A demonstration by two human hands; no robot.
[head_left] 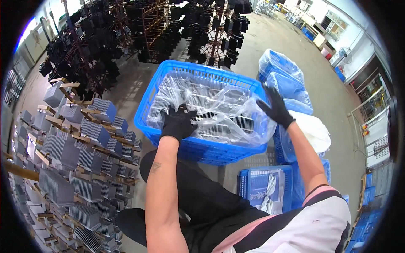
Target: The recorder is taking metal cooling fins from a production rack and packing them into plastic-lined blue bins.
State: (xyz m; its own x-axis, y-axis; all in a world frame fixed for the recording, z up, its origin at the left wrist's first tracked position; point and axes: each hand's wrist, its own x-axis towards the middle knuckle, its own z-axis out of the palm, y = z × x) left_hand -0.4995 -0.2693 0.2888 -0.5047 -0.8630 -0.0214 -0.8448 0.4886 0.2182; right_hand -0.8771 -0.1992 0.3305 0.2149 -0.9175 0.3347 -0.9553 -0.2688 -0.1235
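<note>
A blue plastic crate (211, 157) stands in front of me, lined with clear plastic film (258, 134). Through and between the film's folds show rows of silver finned metal blocks, like heat sinks (241, 123). My left hand (177, 123), in a black glove, lies with spread fingers on the film at the crate's near left part. At the right rim, my black-gloved right hand (276, 107) is held with fingers stretched out and thumb apart, beside the film's bunched edge. Whether it touches the film I cannot tell.
Racks of silver finned blocks (59, 149) crowd the left side. Black parts hang on racks (215, 36) beyond the crate. To the right are film-wrapped blue crates (287, 86), a white bag (310, 133) and a low blue crate (287, 179). A fan (344, 54) stands far right.
</note>
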